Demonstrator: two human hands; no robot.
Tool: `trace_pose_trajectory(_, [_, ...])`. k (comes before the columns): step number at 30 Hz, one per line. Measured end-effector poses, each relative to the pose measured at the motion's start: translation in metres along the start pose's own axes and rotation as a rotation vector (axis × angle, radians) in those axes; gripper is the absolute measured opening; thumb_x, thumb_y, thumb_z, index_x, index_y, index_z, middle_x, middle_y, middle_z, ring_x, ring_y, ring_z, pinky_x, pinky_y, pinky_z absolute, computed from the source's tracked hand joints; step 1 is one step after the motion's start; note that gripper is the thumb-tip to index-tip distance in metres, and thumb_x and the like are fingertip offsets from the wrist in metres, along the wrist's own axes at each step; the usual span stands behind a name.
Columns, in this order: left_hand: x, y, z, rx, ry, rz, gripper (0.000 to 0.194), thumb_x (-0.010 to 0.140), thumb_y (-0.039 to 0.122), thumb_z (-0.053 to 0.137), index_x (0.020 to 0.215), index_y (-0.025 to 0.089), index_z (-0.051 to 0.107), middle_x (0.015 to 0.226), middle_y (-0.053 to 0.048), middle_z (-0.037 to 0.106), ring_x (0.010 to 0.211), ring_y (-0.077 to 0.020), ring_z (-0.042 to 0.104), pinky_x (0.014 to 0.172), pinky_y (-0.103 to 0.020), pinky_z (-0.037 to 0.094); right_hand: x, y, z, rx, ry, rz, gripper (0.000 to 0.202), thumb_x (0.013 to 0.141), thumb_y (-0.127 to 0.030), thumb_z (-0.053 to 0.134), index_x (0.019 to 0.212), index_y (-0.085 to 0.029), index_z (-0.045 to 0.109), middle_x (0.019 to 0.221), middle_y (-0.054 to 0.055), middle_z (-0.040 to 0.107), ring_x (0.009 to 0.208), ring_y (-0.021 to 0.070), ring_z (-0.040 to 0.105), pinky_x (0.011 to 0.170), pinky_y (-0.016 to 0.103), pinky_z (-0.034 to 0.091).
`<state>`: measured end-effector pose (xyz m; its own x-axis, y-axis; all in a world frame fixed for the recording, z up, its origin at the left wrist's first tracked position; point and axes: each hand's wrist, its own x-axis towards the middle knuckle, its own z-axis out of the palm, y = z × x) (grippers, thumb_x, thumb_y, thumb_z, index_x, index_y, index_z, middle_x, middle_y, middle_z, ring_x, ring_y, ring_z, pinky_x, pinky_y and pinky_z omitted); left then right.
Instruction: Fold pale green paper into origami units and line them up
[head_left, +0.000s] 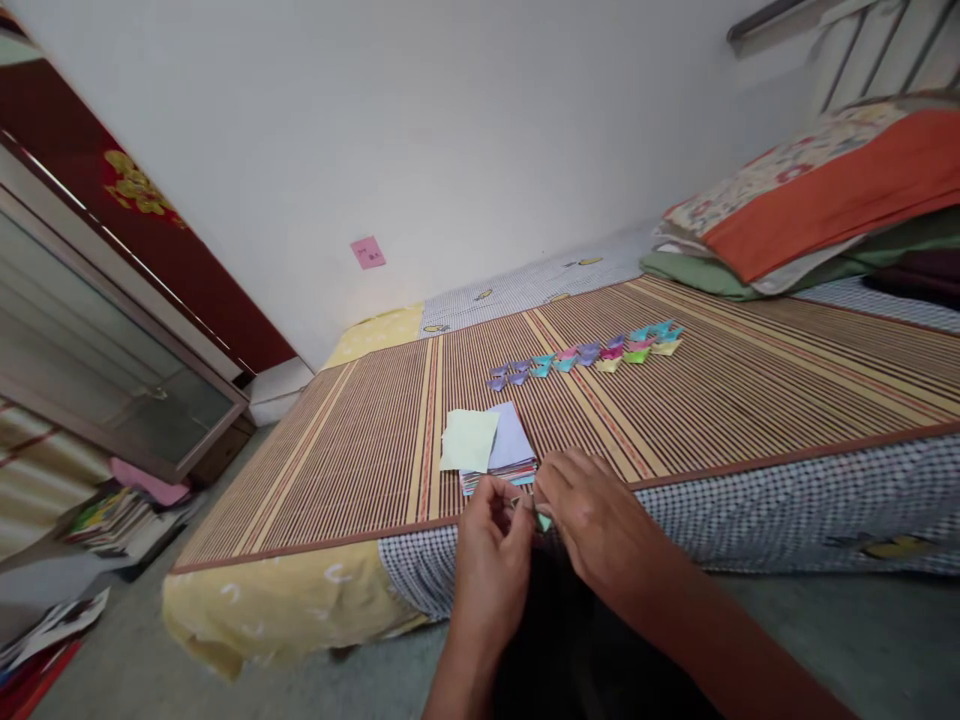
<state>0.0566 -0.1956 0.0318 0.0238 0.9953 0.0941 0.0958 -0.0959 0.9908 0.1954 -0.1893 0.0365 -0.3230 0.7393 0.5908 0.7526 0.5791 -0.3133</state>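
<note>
Green paper piece point(543, 521), small and apparently folded, sits between the fingertips at the near edge of the bed point(277, 600) in the head view, just below the paper stack point(514, 438). The left hand point(489, 560) grasps it in a thumb-and-finger pinch; the right hand point(600, 515) seems to pinch its other side, with its fingers curled in close. Much of the paper is hidden, so its exact shape cannot be told.

Paper this small probably handles best with a light pinch: one hand steadying, the other working with the fingertips alone. I would match edges and corners first, then press any crease from its middle outward, since squeezing hard could crumple thin paper. Resting the piece on something flat and firm would likely give a sharper crease than working it in the air; the ribbed mat point(360, 440) may print its lines into it.

A pale green sheet point(469, 440) lies askew over the stack. Farther back on the mat, small paper boats point(589, 353) in purple, blue, pink, yellow and green stand in close rows.

As for writing, the pink note point(367, 252) on the wall bears dark characters too small to read. The books point(109, 520) at the left show no legible titles, and no brand can be made out.
</note>
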Motion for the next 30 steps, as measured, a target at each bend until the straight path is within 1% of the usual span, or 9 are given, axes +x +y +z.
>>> trace_pose_trajectory(4, [0.004, -0.005, 0.003, -0.040, 0.052, -0.011, 0.024, 0.089, 0.036, 0.066, 0.080, 0.021, 0.049, 0.067, 0.004, 0.052, 0.056, -0.0117, 0.046, 0.049, -0.021, 0.041, -0.001, 0.000, 0.003, -0.042, 0.002, -0.010, 0.020, 0.091, -0.001, 0.048, 0.081, -0.016, 0.057, 0.083, 0.007, 0.058, 0.079, 0.0251, 0.049, 0.074, 0.036, 0.034])
trace_pose_trajectory(8, [0.006, -0.009, 0.009, -0.035, 0.126, 0.010, 0.027, 0.091, 0.038, 0.064, 0.077, 0.022, 0.046, 0.065, 0.006, 0.048, 0.054, -0.0114, 0.046, 0.049, -0.022, 0.041, -0.002, 0.000, 0.008, -0.051, -0.033, 0.011, 0.019, 0.089, 0.000, 0.050, 0.082, -0.016, 0.058, 0.085, 0.008, 0.059, 0.080, 0.0256, 0.049, 0.074, 0.037, 0.035])
trace_pose_trajectory(11, [0.005, -0.008, 0.011, -0.035, 0.142, 0.040, 0.023, 0.092, 0.037, 0.064, 0.083, 0.021, 0.051, 0.071, 0.004, 0.054, 0.062, -0.0126, 0.052, 0.056, -0.023, 0.045, -0.001, 0.004, 0.009, -0.033, -0.077, 0.040, 0.020, 0.089, 0.001, 0.048, 0.084, -0.016, 0.057, 0.087, 0.009, 0.060, 0.084, 0.0264, 0.050, 0.077, 0.038, 0.036])
trace_pose_trajectory(14, [0.005, -0.004, 0.003, -0.055, 0.108, 0.093, 0.018, 0.093, 0.035, 0.065, 0.100, 0.019, 0.058, 0.095, -0.004, 0.066, 0.087, -0.0171, 0.062, 0.077, -0.028, 0.051, 0.000, 0.011, 0.005, 0.049, -0.117, 0.091, 0.021, 0.091, 0.001, 0.048, 0.082, -0.017, 0.055, 0.087, 0.008, 0.059, 0.085, 0.0253, 0.050, 0.076, 0.037, 0.036])
trace_pose_trajectory(16, [0.007, -0.002, -0.006, -0.078, 0.026, 0.075, 0.020, 0.096, 0.038, 0.061, 0.103, 0.019, 0.060, 0.104, -0.008, 0.067, 0.096, -0.0201, 0.062, 0.080, -0.031, 0.052, 0.000, 0.015, 0.000, 0.115, -0.131, 0.118, 0.022, 0.091, 0.002, 0.050, 0.080, -0.017, 0.053, 0.087, 0.007, 0.058, 0.084, 0.0239, 0.049, 0.075, 0.035, 0.036])
trace_pose_trajectory(20, [0.011, -0.004, -0.021, -0.146, -0.132, 0.010, 0.019, 0.093, 0.035, 0.067, 0.094, 0.016, 0.066, 0.100, -0.006, 0.067, 0.087, -0.0168, 0.060, 0.073, -0.027, 0.051, 0.001, 0.018, -0.010, 0.224, -0.135, 0.102, 0.024, 0.091, 0.003, 0.051, 0.078, -0.018, 0.049, 0.085, 0.005, 0.056, 0.083, 0.0223, 0.048, 0.073, 0.033, 0.035])
trace_pose_trajectory(24, [0.011, -0.014, -0.021, -0.334, -0.255, -0.052, 0.015, 0.089, 0.029, 0.074, 0.095, 0.017, 0.066, 0.089, -0.002, 0.063, 0.081, -0.0140, 0.057, 0.070, -0.025, 0.051, 0.001, 0.018, -0.014, 0.268, -0.129, 0.074, 0.026, 0.091, 0.002, 0.051, 0.078, -0.019, 0.046, 0.085, 0.005, 0.055, 0.083, 0.0218, 0.047, 0.073, 0.033, 0.035])
trace_pose_trajectory(27, [0.011, -0.018, -0.017, -0.409, -0.256, -0.076, 0.017, 0.088, 0.029, 0.075, 0.096, 0.017, 0.066, 0.087, -0.002, 0.063, 0.079, -0.0139, 0.057, 0.070, -0.025, 0.052, 0.001, 0.018, -0.012, 0.266, -0.120, 0.056, 0.025, 0.091, 0.002, 0.052, 0.079, -0.019, 0.047, 0.084, 0.004, 0.055, 0.082, 0.0217, 0.047, 0.073, 0.034, 0.035])
trace_pose_trajectory(30, [0.012, -0.019, -0.016, -0.411, -0.207, -0.083, 0.021, 0.091, 0.033, 0.072, 0.104, 0.017, 0.066, 0.096, -0.005, 0.066, 0.086, -0.0166, 0.061, 0.074, -0.028, 0.053, 0.000, 0.020, -0.008, 0.236, -0.112, 0.051, 0.024, 0.091, 0.002, 0.052, 0.080, -0.019, 0.048, 0.085, 0.005, 0.056, 0.083, 0.0217, 0.048, 0.073, 0.034, 0.035])
